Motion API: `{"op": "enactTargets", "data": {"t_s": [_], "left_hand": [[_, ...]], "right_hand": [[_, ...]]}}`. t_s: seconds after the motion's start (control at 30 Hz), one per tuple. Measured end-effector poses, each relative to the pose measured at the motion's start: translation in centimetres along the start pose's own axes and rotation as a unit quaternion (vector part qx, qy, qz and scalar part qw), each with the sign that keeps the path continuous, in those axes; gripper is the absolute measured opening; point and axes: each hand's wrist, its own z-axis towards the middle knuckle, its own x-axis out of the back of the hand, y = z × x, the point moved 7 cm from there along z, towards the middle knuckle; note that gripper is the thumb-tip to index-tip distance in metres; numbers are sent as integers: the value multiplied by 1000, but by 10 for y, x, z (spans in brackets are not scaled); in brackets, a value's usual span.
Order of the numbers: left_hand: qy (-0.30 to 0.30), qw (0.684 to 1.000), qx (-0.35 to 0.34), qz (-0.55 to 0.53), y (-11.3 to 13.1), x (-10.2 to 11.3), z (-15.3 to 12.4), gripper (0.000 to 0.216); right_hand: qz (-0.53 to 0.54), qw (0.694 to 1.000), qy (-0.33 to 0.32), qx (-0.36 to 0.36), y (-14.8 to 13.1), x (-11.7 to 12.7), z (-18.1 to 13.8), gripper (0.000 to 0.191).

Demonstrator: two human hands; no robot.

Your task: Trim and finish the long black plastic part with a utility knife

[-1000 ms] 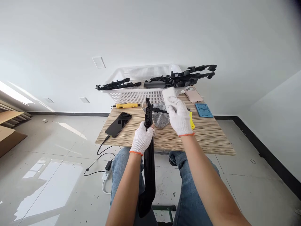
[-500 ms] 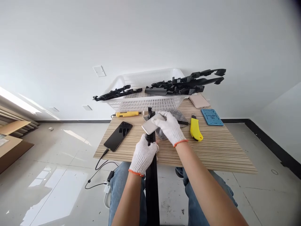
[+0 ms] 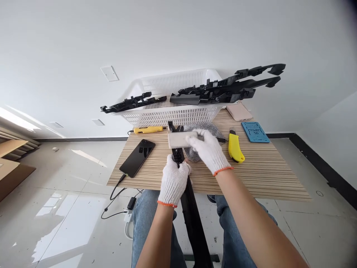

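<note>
My left hand [image 3: 174, 180], in a white knit glove with an orange cuff, is closed around a long black plastic trim strip [image 3: 193, 219]. The strip runs from over the table down between my knees. In my gloved right hand [image 3: 210, 150] is a flat beige rectangular pad [image 3: 178, 140], pinched at its right end. The pad lies across the strip's upper part, just beyond my left hand; whether they touch is hard to tell. Behind my right hand a grey speckled cloth [image 3: 208, 129] rests on the table, partly hidden.
A white basket [image 3: 173, 115] with several black plastic parts [image 3: 220, 91] stands at the back. On the striped table [image 3: 251, 178] lie a yellow pen-like tool [image 3: 149, 129], a cabled phone [image 3: 137, 158], a yellow utility knife [image 3: 235, 147], a blue plate [image 3: 255, 132] and a pinkish pad [image 3: 239, 111].
The beige pad has turned from slanted to nearly level, still in my right hand. The strip's lower end has swung right, and the view has shifted slightly.
</note>
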Motion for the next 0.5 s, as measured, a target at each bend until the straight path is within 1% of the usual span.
{"op": "enactTargets", "data": {"t_s": [0.07, 0.1, 0.13, 0.2, 0.23, 0.27, 0.33, 0.37, 0.4, 0.47, 0.5], "left_hand": [[10, 1000, -1, 7, 3, 1, -2, 28], [13, 1000, -4, 15, 4, 2, -2, 26], [14, 1000, -7, 27, 5, 2, -3, 24], [20, 998, -14, 56, 7, 2, -2, 22], [28, 997, -16, 73, 8, 4, 0, 21], [39, 995, -16, 90, 10, 6, 2, 21], [48, 992, -21, 117, 18, 7, 8, 24], [38, 991, -30, 121, 23, 6, 11, 26], [24, 991, -42, 123, 29, 3, 14, 28], [4, 989, -73, 130, 44, -2, 15, 32], [3, 987, -80, 143, 49, -4, 15, 31]], "right_hand": [[3, 998, -55, 17, -3, -11, -2, 49], [12, 997, -67, 19, -4, -16, -3, 49], [25, 998, -56, 17, -4, -18, -4, 49], [30, 999, 4, 17, -4, -16, -5, 47], [18, 999, 26, 28, -6, -16, -6, 46], [-1, 998, 33, 48, -9, -16, -7, 45], [-36, 996, 20, 82, -15, -18, -6, 46], [-38, 996, 23, 80, -16, -15, -4, 49], [-30, 997, 35, 63, -14, -10, -3, 52], [-8, 996, 82, 19, -11, 4, -2, 54], [-8, 995, 98, 16, -12, 9, -3, 55]]}}
